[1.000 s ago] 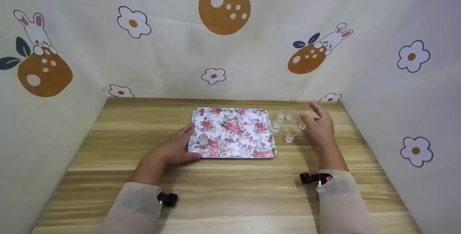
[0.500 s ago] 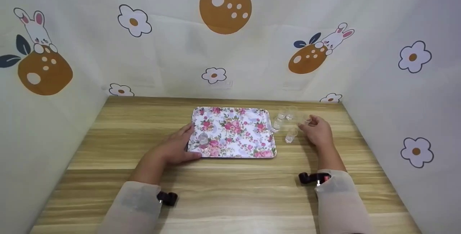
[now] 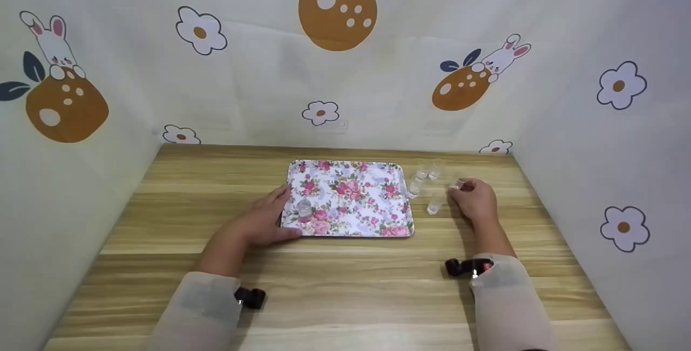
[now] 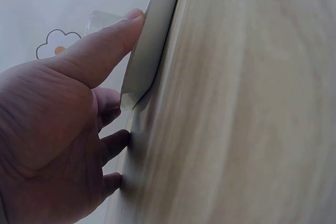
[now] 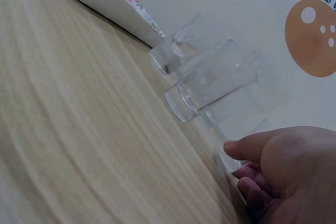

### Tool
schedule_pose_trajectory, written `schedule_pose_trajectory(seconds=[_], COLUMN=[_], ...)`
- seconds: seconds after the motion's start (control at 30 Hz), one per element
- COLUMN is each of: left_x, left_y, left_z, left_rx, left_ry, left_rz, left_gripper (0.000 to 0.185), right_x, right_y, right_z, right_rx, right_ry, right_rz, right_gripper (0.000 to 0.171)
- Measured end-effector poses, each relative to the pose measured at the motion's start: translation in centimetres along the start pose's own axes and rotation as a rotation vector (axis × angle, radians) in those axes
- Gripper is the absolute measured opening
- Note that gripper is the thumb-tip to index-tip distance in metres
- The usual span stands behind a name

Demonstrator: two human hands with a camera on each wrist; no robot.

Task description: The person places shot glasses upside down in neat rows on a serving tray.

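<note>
A light wooden table with streaked grain stands boxed in on three sides by pale cloth walls — printed with white flowers, orange eggs and small rabbits. The light is soft and even — shadows stay faint.

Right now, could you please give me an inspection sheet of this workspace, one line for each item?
Surface: wooden table, bare wood grain.
Job's things: floral tray with one small clear glass on it; cluster of clear glasses on the table beside the tray.
Clutter: nothing seen.
Hands: left hand rests on the tray's near left corner, thumb on the rim; right hand pinches one glass at the cluster's right.
Cables: nothing seen.
Surroundings: cloth walls printed with rabbits and flowers.
</note>
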State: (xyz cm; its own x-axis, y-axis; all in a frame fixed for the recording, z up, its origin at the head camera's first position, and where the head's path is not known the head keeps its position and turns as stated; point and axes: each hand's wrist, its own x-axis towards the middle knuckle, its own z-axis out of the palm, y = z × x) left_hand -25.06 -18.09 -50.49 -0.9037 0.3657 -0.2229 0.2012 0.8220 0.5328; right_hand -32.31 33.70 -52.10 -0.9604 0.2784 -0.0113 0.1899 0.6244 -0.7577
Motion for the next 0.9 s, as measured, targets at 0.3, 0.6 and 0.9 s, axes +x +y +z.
schedule_pose_trajectory(seconds=[0.3, 0.6, 0.9], left_x=[-0.1, 0.0, 0.0], left_y=[0.2, 0.2, 0.1], left_z=[-0.1, -0.2, -0.1], left_rx=[0.002, 0.009, -0.002], left_ry=[-0.002, -0.005, -0.007], left_rz=[0.005, 0.01, -0.003], left_gripper=[0.116, 0.115, 0.115], right_x=[-0.1, -0.4, -1.2], right_y=[-0.8, -2.6, -3.9], right_z=[-0.6, -1.0, -0.6], right_rx=[0.096, 0.17, 0.266], right_ry=[0.052, 0.121, 0.114], right_rz=[0.038, 0.024, -0.021], right_gripper=[0.051, 0.05, 0.044])
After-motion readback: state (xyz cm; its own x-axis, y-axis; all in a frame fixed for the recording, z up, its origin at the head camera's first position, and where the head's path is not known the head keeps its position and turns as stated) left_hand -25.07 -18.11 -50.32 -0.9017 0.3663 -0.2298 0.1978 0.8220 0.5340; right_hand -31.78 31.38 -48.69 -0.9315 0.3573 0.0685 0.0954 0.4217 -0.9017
